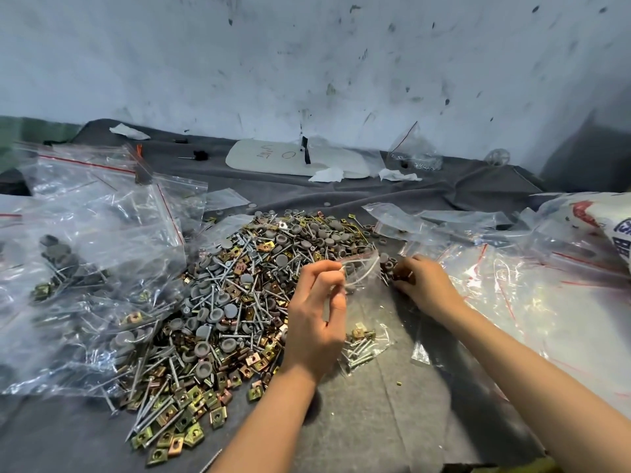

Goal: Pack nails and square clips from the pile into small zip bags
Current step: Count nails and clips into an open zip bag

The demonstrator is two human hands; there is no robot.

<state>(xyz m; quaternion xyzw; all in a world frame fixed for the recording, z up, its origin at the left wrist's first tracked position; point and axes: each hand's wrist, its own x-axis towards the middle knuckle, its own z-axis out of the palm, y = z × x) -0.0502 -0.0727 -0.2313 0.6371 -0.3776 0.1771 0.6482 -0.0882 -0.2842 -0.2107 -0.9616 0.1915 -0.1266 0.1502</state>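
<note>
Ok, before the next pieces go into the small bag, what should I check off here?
1. Bag mouth open: ok; the left hand pinches the small zip bag at its rim, and the mouth gapes.
2. Bag partly filled: ok; nails and a square clip lie at its bottom.
3. Parts in the right hand: cannot tell; its fingers curl over pieces at the edge of the pile.
4. Right hand close to the mouth: ok; it is just beside it.

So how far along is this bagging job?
Maybe midway. Done: clear plastic zip bags filled with hardware lie heaped at the left. In hand: the left hand pinches open a small clear zip bag holding a few silver nails and a brass-coloured square clip, while the right hand grips small parts at the pile's edge. Left: the big pile of loose nails, clips and grey caps.
</note>
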